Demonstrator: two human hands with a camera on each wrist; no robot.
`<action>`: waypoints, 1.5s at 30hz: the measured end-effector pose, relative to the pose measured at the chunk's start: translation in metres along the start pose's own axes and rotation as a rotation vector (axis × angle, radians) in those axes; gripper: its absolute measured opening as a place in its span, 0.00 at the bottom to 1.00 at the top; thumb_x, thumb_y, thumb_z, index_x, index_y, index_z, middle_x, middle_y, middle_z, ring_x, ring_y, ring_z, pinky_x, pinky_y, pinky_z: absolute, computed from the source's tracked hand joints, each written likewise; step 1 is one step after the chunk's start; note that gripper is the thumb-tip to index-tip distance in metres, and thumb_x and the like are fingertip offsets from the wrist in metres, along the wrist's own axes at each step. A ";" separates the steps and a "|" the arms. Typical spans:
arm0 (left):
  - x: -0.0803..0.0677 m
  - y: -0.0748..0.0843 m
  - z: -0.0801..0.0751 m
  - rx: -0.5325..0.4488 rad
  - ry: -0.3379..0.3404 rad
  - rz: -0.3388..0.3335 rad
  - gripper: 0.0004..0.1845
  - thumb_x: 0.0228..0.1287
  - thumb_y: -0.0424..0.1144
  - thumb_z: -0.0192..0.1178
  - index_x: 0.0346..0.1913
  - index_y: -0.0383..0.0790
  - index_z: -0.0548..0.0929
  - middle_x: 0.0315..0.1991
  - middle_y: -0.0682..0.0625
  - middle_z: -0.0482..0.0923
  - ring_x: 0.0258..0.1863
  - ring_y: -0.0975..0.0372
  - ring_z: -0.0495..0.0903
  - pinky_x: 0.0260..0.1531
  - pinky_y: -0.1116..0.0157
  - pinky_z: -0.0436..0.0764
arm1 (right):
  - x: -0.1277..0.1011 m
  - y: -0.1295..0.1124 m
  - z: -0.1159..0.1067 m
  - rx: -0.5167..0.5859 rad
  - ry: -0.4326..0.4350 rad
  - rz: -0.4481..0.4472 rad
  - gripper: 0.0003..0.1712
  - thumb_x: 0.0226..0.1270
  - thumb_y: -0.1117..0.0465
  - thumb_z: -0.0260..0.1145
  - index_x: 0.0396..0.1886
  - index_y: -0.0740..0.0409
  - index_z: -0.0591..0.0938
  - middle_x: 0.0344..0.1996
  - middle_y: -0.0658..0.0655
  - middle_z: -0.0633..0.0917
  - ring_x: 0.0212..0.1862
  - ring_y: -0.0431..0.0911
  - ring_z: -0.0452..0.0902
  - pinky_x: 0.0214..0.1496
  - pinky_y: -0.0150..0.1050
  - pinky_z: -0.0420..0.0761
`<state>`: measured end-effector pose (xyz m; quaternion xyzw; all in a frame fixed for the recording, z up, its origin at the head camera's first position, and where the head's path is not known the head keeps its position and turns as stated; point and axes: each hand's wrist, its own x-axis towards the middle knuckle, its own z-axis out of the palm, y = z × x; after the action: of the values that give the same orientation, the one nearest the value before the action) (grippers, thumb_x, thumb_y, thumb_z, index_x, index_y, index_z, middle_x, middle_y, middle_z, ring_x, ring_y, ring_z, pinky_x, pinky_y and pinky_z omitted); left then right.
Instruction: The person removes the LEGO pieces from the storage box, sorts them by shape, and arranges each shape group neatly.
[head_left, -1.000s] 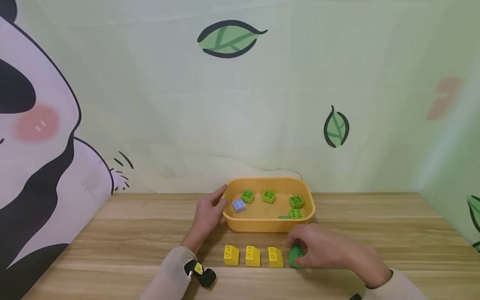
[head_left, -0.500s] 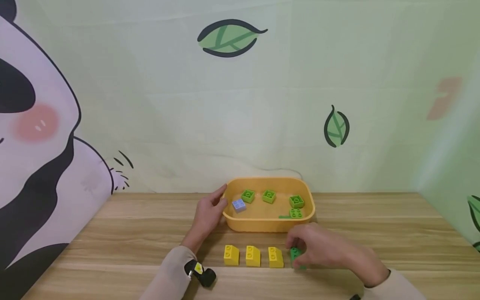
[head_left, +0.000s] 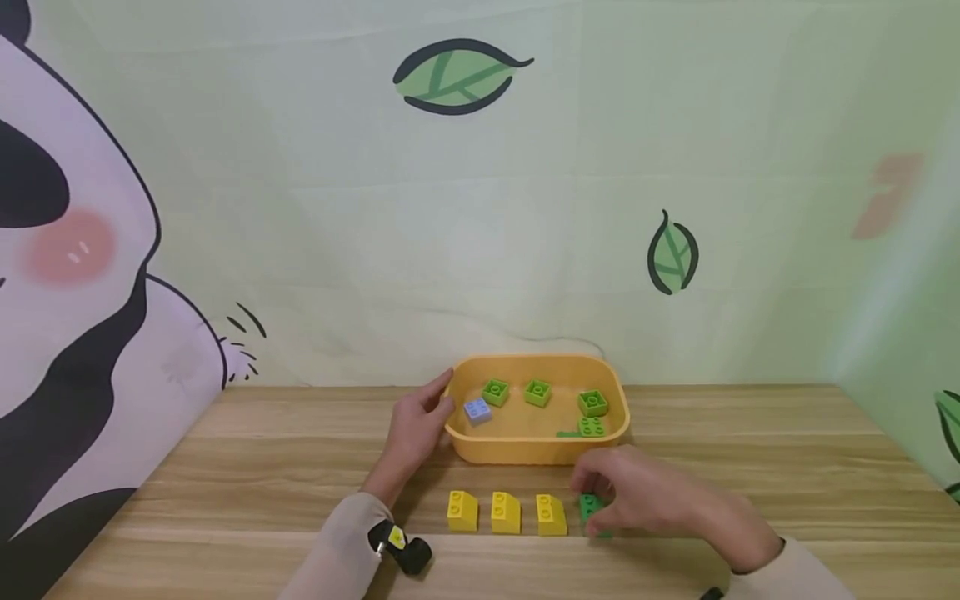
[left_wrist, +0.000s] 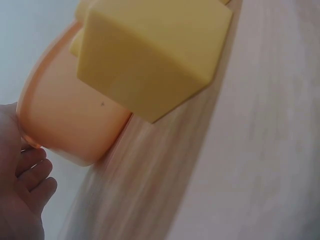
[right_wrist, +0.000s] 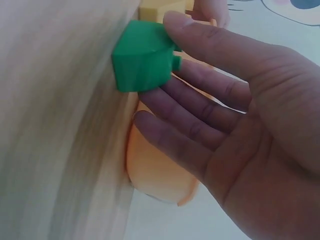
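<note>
— Three yellow sloped bricks [head_left: 506,512] are seen lined up on the tabletop [head_left: 225,475], and a dark green brick [head_left: 591,507] is set at the right end of that row, just beside the last yellow one. How is it held?

— It is pinched by the right hand [head_left: 648,496]: in the right wrist view the thumb [right_wrist: 210,37] is laid over the top and the other fingers [right_wrist: 175,105] are pressed against its side, loosely curled rather than clenched. Its base appears to be down on the wood.

— And the left hand [head_left: 414,433]?

— Nothing is gripped by it. Its nearly straight fingers are rested against the left wall of the orange tub [head_left: 525,450], in which several light green bricks [head_left: 537,392] and a pale blue brick [head_left: 477,410] are kept.

— How would the green brick be judged to handle?

— As light, stiff and hollow; breakage is not expected. Its smooth plastic faces may be slippery, so two opposite flat sides are best taken, with the studs left free.
</note>
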<state>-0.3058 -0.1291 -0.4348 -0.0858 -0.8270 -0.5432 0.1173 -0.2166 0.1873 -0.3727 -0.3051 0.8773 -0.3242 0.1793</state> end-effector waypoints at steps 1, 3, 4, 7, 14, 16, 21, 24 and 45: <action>0.000 0.000 0.000 -0.001 0.001 0.003 0.28 0.73 0.34 0.57 0.75 0.36 0.76 0.73 0.43 0.75 0.72 0.49 0.73 0.69 0.51 0.74 | -0.001 0.000 -0.001 0.005 0.002 0.004 0.19 0.58 0.62 0.83 0.48 0.57 0.86 0.40 0.45 0.86 0.43 0.42 0.81 0.48 0.41 0.86; 0.001 -0.001 0.000 -0.003 0.002 0.005 0.28 0.73 0.34 0.57 0.74 0.36 0.76 0.72 0.43 0.75 0.72 0.50 0.73 0.69 0.51 0.74 | -0.002 -0.002 -0.003 0.014 0.004 0.015 0.20 0.58 0.62 0.83 0.48 0.58 0.86 0.41 0.46 0.86 0.44 0.44 0.82 0.50 0.43 0.86; 0.001 -0.001 0.000 -0.005 0.002 0.006 0.28 0.73 0.34 0.57 0.74 0.36 0.76 0.73 0.43 0.75 0.72 0.50 0.73 0.69 0.51 0.74 | -0.003 -0.003 -0.004 0.016 0.006 0.022 0.20 0.58 0.62 0.83 0.49 0.58 0.86 0.41 0.46 0.86 0.45 0.44 0.82 0.50 0.44 0.86; 0.001 -0.002 0.000 -0.006 0.003 0.004 0.28 0.73 0.34 0.57 0.75 0.36 0.76 0.73 0.43 0.75 0.72 0.49 0.73 0.69 0.50 0.74 | -0.004 -0.006 -0.008 -0.001 0.015 0.036 0.21 0.58 0.60 0.84 0.49 0.58 0.86 0.42 0.46 0.86 0.46 0.46 0.82 0.52 0.47 0.86; 0.000 -0.001 0.000 -0.003 0.004 0.002 0.28 0.73 0.34 0.57 0.75 0.36 0.76 0.73 0.43 0.75 0.72 0.49 0.73 0.69 0.50 0.74 | -0.009 -0.012 -0.018 -0.017 0.072 0.027 0.21 0.59 0.61 0.83 0.50 0.60 0.86 0.44 0.50 0.87 0.48 0.49 0.82 0.54 0.52 0.86; 0.000 -0.001 0.000 -0.003 0.006 0.003 0.28 0.73 0.34 0.57 0.74 0.36 0.76 0.72 0.44 0.75 0.72 0.49 0.74 0.69 0.50 0.75 | -0.010 -0.014 -0.020 -0.031 0.098 0.019 0.21 0.60 0.61 0.82 0.50 0.60 0.86 0.44 0.50 0.87 0.48 0.48 0.83 0.54 0.50 0.87; 0.000 0.002 0.000 0.000 0.010 0.011 0.28 0.72 0.34 0.57 0.74 0.35 0.77 0.72 0.44 0.75 0.72 0.49 0.74 0.69 0.50 0.75 | -0.011 -0.015 -0.024 -0.081 0.168 -0.019 0.20 0.61 0.61 0.82 0.51 0.60 0.87 0.46 0.51 0.89 0.48 0.48 0.85 0.52 0.47 0.88; 0.000 0.002 -0.001 0.003 0.010 0.010 0.28 0.72 0.34 0.57 0.74 0.35 0.77 0.72 0.43 0.75 0.72 0.49 0.74 0.69 0.50 0.75 | -0.010 -0.016 -0.025 -0.108 0.211 -0.033 0.19 0.62 0.62 0.81 0.51 0.60 0.87 0.46 0.52 0.89 0.48 0.49 0.86 0.52 0.47 0.88; 0.000 -0.004 0.001 -0.013 0.007 0.005 0.28 0.73 0.34 0.57 0.75 0.37 0.76 0.72 0.43 0.75 0.72 0.49 0.74 0.69 0.50 0.74 | 0.019 -0.007 -0.045 -0.221 0.327 -0.093 0.18 0.67 0.66 0.76 0.55 0.63 0.85 0.50 0.56 0.88 0.52 0.53 0.85 0.56 0.54 0.86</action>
<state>-0.3071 -0.1294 -0.4390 -0.0868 -0.8228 -0.5485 0.1208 -0.2509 0.1909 -0.3373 -0.3063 0.9100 -0.2791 -0.0155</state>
